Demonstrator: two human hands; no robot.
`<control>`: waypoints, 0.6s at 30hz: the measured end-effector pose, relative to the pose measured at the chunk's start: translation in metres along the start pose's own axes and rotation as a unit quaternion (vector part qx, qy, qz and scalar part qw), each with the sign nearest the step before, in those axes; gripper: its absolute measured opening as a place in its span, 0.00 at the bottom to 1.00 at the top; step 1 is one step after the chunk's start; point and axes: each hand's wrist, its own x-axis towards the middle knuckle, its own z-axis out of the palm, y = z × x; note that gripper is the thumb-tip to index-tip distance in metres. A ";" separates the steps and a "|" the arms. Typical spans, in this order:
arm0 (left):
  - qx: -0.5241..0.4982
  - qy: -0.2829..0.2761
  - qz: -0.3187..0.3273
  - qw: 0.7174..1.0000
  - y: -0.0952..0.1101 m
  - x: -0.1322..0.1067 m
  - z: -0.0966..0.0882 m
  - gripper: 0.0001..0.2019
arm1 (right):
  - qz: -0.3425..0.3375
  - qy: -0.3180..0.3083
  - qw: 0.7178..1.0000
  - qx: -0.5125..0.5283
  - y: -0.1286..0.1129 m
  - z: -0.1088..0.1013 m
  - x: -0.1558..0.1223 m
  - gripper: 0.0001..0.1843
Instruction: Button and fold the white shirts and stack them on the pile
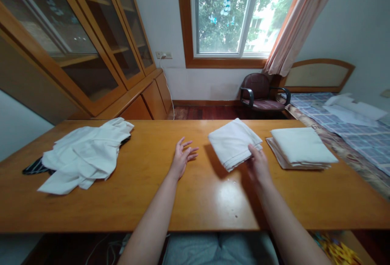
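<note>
My right hand (258, 163) grips a folded white cloth (233, 142) by its near right corner, thumb on top, and holds it tilted above the table; its shadow falls beneath. Over the middle of the table is my left hand (182, 158), fingers spread and holding nothing, a short way left of that cloth. To the right of my right hand lies a stack of folded white cloths (300, 145), with a slightly pinker layer at the bottom. A crumpled heap of white cloth (85, 155) lies at the far left, with a dark striped fabric (35, 166) poking out underneath.
The wooden table (146, 212) spans the view before me. Beyond it are a glass-door cabinet (88, 82), a window, a maroon armchair (258, 94), and a bed (356, 131) on the right. Something yellow (338, 250) sits below the table's near right edge.
</note>
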 end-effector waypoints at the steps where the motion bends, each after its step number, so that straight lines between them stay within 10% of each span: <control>1: -0.004 0.004 0.001 1.000 0.000 0.000 0.000 0.32 | -0.031 0.030 0.999 0.019 -0.013 -0.008 0.007 0.20; 10: -0.015 0.010 0.002 1.000 -0.002 0.002 0.000 0.27 | -0.183 0.226 0.944 0.159 -0.113 -0.077 0.053 0.13; 18: -0.008 0.013 0.009 1.000 -0.004 0.003 -0.003 0.26 | -0.174 0.271 0.918 0.233 -0.136 -0.117 0.075 0.15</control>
